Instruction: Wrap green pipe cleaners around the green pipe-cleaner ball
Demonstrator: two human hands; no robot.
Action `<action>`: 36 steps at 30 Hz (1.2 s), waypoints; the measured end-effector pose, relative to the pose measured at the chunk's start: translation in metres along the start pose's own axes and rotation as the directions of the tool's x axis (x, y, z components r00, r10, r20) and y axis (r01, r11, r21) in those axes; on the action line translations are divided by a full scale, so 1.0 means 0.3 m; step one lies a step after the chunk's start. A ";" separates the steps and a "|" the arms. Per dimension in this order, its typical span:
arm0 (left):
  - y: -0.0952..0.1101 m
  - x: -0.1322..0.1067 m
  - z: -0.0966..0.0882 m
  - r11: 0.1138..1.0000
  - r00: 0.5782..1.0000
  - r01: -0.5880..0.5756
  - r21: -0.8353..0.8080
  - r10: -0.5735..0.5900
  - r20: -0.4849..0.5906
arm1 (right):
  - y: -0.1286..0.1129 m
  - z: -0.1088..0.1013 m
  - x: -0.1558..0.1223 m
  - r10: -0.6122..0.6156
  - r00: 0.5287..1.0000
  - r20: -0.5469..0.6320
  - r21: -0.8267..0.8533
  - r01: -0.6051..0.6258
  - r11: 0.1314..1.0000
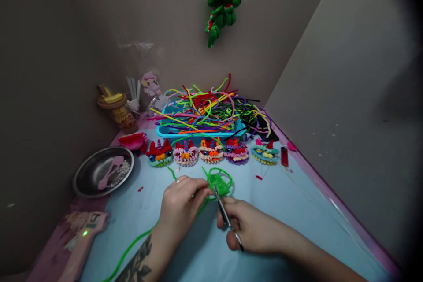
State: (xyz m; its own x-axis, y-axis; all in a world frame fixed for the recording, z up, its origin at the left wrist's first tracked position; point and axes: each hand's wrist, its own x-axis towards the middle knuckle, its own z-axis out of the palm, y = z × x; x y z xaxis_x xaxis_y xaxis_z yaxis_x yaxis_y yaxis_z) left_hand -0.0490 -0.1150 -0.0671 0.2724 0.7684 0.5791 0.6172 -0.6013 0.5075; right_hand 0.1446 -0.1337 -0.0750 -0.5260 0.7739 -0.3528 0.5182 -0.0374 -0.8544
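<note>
In front of the tray (162,132), the left hand (185,198) pinched the green coil (218,180); the right hand (240,221) gripped scissors (225,214), tips at it. A bowl (88,171) sat left of the tray.

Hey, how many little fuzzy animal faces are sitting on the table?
5, in one row: left to right, a green-edged face, a pink face, an orange face, a purple-edged face and, set apart, a yellow-and-blue face.

On the surface (271,224), a coil (220,180) is before a row of figures (211,152), a tray (185,135) heaped with stems (208,108) stands behind them, and a bowl (86,174) holding a utensil (112,171) sits to the left, before a cup (124,116).
</note>
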 end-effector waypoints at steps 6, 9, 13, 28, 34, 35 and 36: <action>0.001 0.004 0.012 0.999 0.999 -0.031 -0.021 0.032 0.044 | -0.013 -0.006 0.012 -0.019 0.999 -0.028 -0.031 0.018 0.999; 0.000 0.004 0.015 0.999 0.997 0.003 -0.040 0.000 0.074 | -0.019 -0.003 0.017 -0.034 0.999 -0.041 -0.034 0.032 0.999; -0.002 0.006 0.012 0.999 0.997 0.027 -0.047 -0.023 0.079 | -0.020 0.006 0.024 -0.043 0.999 -0.031 0.031 0.044 0.999; -0.017 0.012 -0.007 0.997 0.999 0.049 -0.053 -0.048 0.026 | -0.008 0.029 0.047 -0.080 0.995 -0.055 0.144 0.087 0.986; -0.024 0.015 -0.016 0.995 0.996 0.093 -0.023 -0.093 0.003 | -0.007 0.026 0.068 -0.101 0.994 -0.039 0.216 0.107 0.971; -0.025 0.014 -0.018 0.995 0.995 0.099 -0.023 -0.099 0.001 | -0.006 0.027 0.072 -0.102 0.994 -0.040 0.228 0.109 0.968; -0.026 0.013 -0.019 0.995 0.995 0.102 -0.023 -0.102 -0.002 | -0.004 0.028 0.075 -0.104 0.994 -0.040 0.237 0.110 0.965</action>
State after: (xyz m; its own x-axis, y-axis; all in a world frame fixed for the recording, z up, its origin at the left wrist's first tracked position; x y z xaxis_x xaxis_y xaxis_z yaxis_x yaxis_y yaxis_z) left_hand -0.0568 -0.1085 -0.0652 0.2067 0.8254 0.5253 0.6244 -0.5247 0.5787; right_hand 0.1264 -0.1215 -0.0852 -0.5495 0.7982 -0.2468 0.2820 -0.1009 -0.9541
